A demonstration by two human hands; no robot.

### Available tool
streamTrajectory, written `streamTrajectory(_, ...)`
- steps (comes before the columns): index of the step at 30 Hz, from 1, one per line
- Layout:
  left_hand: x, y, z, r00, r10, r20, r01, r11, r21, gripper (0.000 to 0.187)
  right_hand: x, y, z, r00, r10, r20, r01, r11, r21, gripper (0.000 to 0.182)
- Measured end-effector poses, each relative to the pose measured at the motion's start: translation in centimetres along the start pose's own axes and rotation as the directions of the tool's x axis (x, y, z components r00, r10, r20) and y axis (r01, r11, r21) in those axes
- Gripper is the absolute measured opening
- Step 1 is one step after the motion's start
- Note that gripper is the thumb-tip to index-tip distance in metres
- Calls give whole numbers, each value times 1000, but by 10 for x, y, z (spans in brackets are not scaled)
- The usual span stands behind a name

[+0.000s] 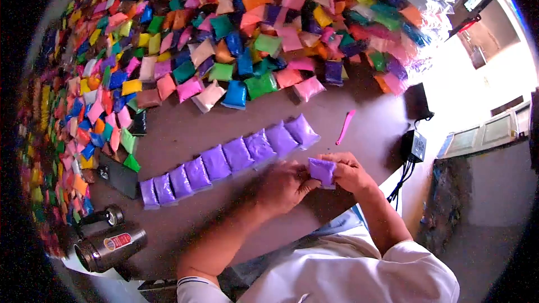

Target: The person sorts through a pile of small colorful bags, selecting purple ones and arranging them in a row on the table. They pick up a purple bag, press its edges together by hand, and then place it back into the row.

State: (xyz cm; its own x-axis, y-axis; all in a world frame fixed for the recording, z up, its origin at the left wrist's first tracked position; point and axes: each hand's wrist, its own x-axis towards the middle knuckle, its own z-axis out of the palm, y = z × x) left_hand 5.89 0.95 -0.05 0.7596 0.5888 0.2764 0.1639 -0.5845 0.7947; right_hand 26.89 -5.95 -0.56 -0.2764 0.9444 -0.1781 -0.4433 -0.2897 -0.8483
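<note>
Between my two hands, above the front edge of the brown table, is a small purple packet. My left hand pinches its left side with thumb and fingers. On the other side, my right hand grips its right edge. Just beyond my hands a slanting row of several similar purple packets lies side by side on the table, running from lower left to upper right. A pink plastic stick, perhaps a small spoon, lies past my right hand.
A large heap of multicoloured packets covers the table's back and left. At left are a dark phone, a metal flask and its apparent lid. A black box with cables sits by the right edge.
</note>
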Motion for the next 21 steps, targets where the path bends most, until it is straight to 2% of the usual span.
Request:
streamTrajectory(1,1,-1,-2,997,58,48,-58,998,2,28,2,-5,5,1000,-2,-10,0,992,-123,63)
streamTrajectory(2,0,-3,-3,998,53,45,-53,999,10,28,4,-7,8,1000,-2,-1,2,993,-120,63)
streamTrajectory(4,-2,-5,-2,988,123,92,-126,992,29,30,8,-10,10,998,3,62,11,972,-233,60)
streamTrajectory(5,-3,-3,-1,995,13,101,-19,998,64,30,9,-9,9,998,4,66,12,972,-234,60)
streamTrajectory(9,-4,-7,4,997,51,51,-50,999,-4,31,6,-1,4,999,-41,25,45,989,-142,47)
streamTrajectory(11,-2,-5,1,998,-27,50,32,995,-96,30,5,-4,7,995,0,-100,-11,994,-110,46)
streamTrajectory(15,1,-1,-8,997,71,40,-63,982,-177,30,4,-17,27,987,21,-162,-49,984,-173,42)
streamTrajectory(17,3,5,-13,992,124,-22,-126,987,-96,30,2,-13,25,988,38,-148,-83,946,-312,35)
streamTrajectory(18,2,5,-12,992,127,-23,-129,986,-102,30,2,-10,29,987,39,-154,-87,945,-315,35)
streamTrajectory(20,-1,5,-11,999,21,35,-22,999,31,30,3,-4,36,987,-7,-161,-43,952,-304,30)
streamTrajectory(21,-2,5,-10,999,24,37,-25,999,26,30,1,-7,35,985,7,-170,-70,927,-369,30)
